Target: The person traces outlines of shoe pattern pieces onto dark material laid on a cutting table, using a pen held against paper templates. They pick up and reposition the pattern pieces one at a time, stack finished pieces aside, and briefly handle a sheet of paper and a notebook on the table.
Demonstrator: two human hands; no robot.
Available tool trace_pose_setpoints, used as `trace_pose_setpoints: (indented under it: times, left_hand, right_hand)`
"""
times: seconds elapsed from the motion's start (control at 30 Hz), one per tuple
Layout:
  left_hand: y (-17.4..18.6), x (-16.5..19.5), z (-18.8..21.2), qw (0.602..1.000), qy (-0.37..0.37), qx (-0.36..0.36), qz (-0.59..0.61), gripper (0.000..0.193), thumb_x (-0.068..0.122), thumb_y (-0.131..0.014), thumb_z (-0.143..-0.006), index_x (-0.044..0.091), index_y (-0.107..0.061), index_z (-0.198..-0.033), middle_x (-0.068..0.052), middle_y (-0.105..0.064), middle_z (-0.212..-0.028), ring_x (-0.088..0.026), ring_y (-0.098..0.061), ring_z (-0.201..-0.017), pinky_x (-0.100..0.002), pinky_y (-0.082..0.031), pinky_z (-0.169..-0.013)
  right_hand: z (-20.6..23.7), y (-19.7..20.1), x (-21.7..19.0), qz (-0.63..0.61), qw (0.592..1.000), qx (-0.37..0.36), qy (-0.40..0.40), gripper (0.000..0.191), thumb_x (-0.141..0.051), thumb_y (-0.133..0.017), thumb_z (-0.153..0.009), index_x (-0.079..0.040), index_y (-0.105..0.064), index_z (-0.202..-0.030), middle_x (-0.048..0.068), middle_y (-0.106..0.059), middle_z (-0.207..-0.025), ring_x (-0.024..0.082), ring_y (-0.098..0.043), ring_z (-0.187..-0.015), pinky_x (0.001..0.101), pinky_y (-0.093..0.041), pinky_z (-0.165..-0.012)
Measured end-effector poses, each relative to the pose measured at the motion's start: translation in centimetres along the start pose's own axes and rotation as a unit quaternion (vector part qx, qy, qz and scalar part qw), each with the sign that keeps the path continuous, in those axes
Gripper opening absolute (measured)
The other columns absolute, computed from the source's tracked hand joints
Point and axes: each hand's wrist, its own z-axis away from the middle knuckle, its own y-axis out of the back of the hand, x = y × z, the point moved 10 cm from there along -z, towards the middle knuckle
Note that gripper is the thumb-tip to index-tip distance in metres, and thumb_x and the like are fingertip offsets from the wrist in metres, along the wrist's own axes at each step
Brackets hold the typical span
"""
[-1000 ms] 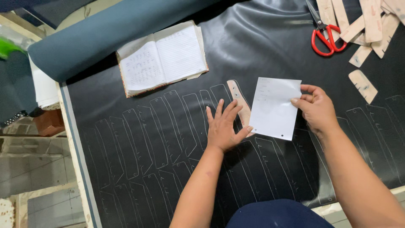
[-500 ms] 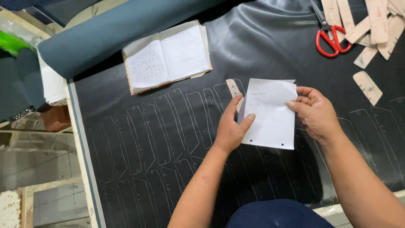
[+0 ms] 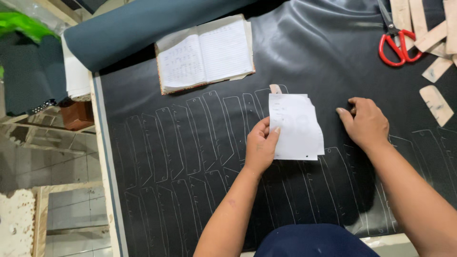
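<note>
Black sheet chalk-marked; left hand pinches white paper slip at left edge; slip probably light, floppy; right hand beside slip, fingers curled, pressing sheet

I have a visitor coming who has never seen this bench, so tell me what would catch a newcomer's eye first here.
First, the white slip of paper at the centre, pinched by the left hand above a black sheet covered in rows of chalked outlines. Next, the red scissors at the top right beside pale card strips, and the open notebook at the top. The right hand rests on the sheet, right of the paper.
</note>
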Motion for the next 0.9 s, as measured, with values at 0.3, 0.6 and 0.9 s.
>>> trace_pose_setpoints:
  times: [0.3, 0.6, 0.9]
  left_hand:
    - [5.4, -0.3, -1.2, 0.995, -0.057, 0.085, -0.006, 0.035, 0.005, -0.056, -0.098, -0.007, -0.060, -0.130, -0.013, -0.074, -0.111, -0.015, -0.070, -0.099, -0.029, -0.056, -0.088]
    - [18.5, 4.5, -3.6, 0.947, -0.132, 0.262, -0.133, 0.025, 0.003, -0.058, -0.096, 0.000, -0.068, -0.118, -0.010, -0.074, -0.105, -0.015, -0.069, -0.093, -0.030, -0.056, -0.082]
    - [24.4, 10.1, -5.0, 0.822, -0.167, 0.348, -0.418, 0.075, 0.006, -0.067, -0.095, -0.004, -0.027, -0.157, -0.030, -0.021, -0.162, -0.042, -0.027, -0.147, -0.044, -0.030, -0.116]
  right_hand:
    - [1.6, -1.3, 0.8, 0.063, 0.997, 0.039, 0.005, 0.026, -0.033, -0.070, -0.104, -0.010, -0.071, -0.115, 0.007, -0.065, -0.099, 0.029, -0.066, -0.099, 0.0453, -0.053, -0.085]
    - [1.4, -1.3, 0.9, 0.060, 0.998, 0.019, -0.013, 0.028, -0.035, -0.068, -0.103, -0.011, -0.071, -0.117, 0.007, -0.065, -0.103, 0.029, -0.066, -0.099, 0.0459, -0.053, -0.085]
    - [1.3, -1.1, 1.0, 0.066, 0.997, 0.025, 0.000, 0.026, -0.034, -0.068, -0.104, -0.011, -0.071, -0.116, 0.007, -0.065, -0.101, 0.030, -0.066, -0.101, 0.0462, -0.053, -0.086]
